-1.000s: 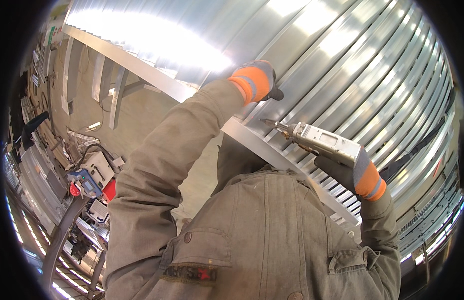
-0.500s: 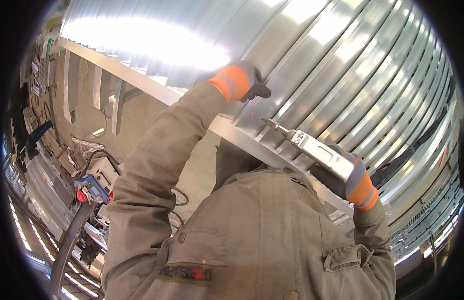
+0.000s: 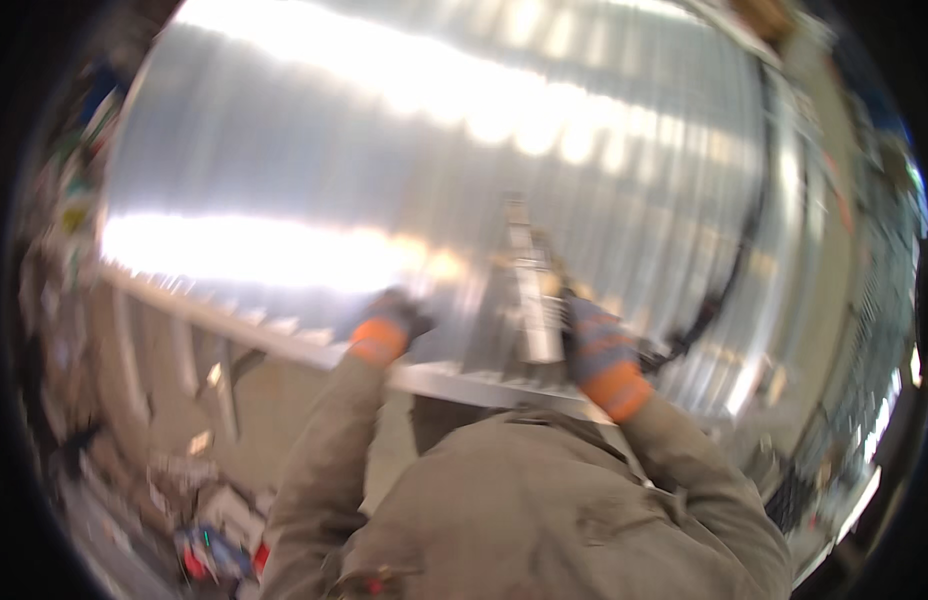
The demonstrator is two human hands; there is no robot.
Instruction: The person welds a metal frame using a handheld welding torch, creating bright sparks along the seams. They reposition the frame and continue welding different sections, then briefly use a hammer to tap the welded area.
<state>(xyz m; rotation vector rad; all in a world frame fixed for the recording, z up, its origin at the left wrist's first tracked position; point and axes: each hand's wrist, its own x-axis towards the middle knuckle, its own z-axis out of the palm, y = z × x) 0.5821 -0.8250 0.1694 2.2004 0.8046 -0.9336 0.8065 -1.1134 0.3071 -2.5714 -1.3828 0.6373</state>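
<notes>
A handheld laser welding gun point(image 3: 537, 310), boxy and white with a narrow front end, points away from me over a ribbed silver metal panel point(image 3: 314, 190). My right hand point(image 3: 602, 358), in a grey and orange glove, is closed around the gun from its right side. To the left, my gloved left hand point(image 3: 389, 328) is over the panel's near edge point(image 3: 304, 352). Motion smears its dark fingers, so their pose and any contact with the metal cannot be made out. The gun's tip is blurred too.
A black hose point(image 3: 739, 265) runs across the panel's right part to near my right hand. Metal legs or bars point(image 3: 184, 355) stand below the near edge at left. Blurred equipment with red and blue parts point(image 3: 219, 550) lies on the floor at lower left.
My view has turned and become blurred, showing more of the panel. The gun has swung from pointing left to pointing away from me. My left hand appears lower and farther left.
</notes>
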